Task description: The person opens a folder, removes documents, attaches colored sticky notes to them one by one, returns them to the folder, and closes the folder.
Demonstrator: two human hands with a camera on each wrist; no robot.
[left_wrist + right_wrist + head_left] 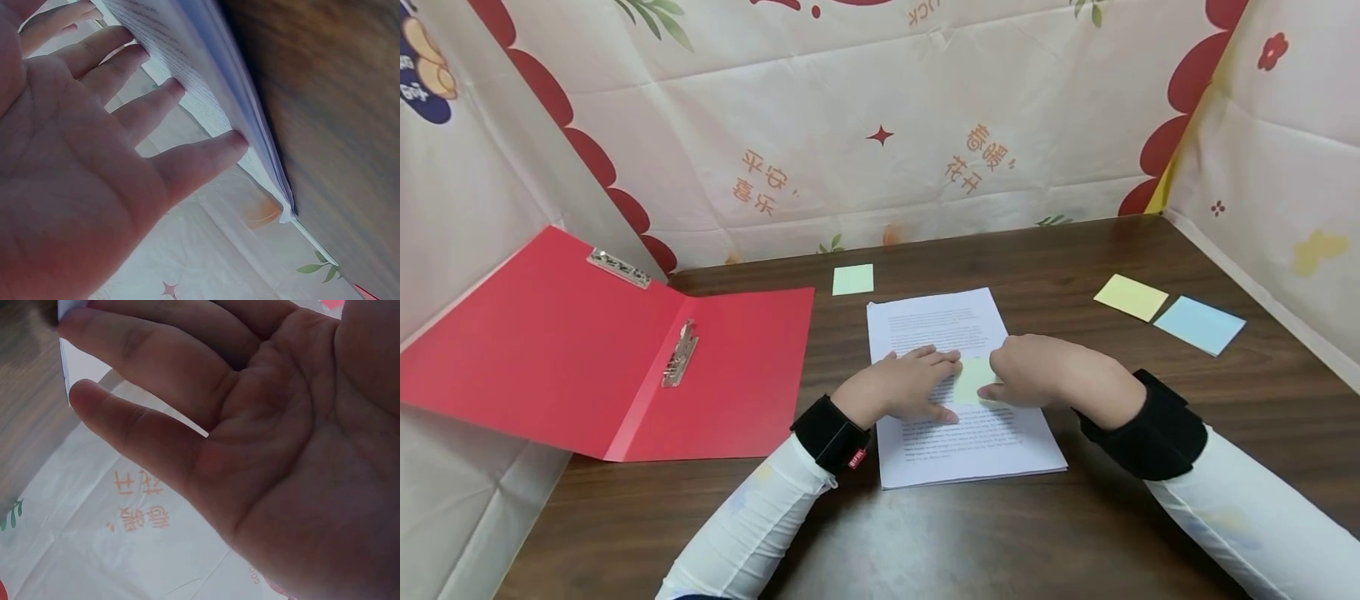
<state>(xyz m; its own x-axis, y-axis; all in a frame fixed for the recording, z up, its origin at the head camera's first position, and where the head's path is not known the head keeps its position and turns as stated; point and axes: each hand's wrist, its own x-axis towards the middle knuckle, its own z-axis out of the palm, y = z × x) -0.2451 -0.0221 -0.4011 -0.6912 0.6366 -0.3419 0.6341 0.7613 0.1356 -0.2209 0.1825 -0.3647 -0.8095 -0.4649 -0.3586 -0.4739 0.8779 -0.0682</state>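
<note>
A stack of printed paper point(925, 325) lies on the table with a pale green sticky note point(972, 379) on its top sheet. My left hand point(913, 383) rests on the page, fingers spread, fingertips at the note's left edge. In the left wrist view, the fingertips point(234, 142) touch the printed sheet. My right hand point(1037, 371) holds the note's right side between thumb and bent index finger; the index fingertip is hidden. In the right wrist view, the outer fingers point(131, 425) of that hand bend toward the sheets.
An open red folder point(737, 367) with metal clips point(681, 354) lies at left, its cover leaning on the cloth wall. Another green sticky note point(853, 279) is behind the stack. Yellow point(1131, 297) and blue point(1200, 325) notes lie at back right. Printed cloth point(850, 158) surrounds the table.
</note>
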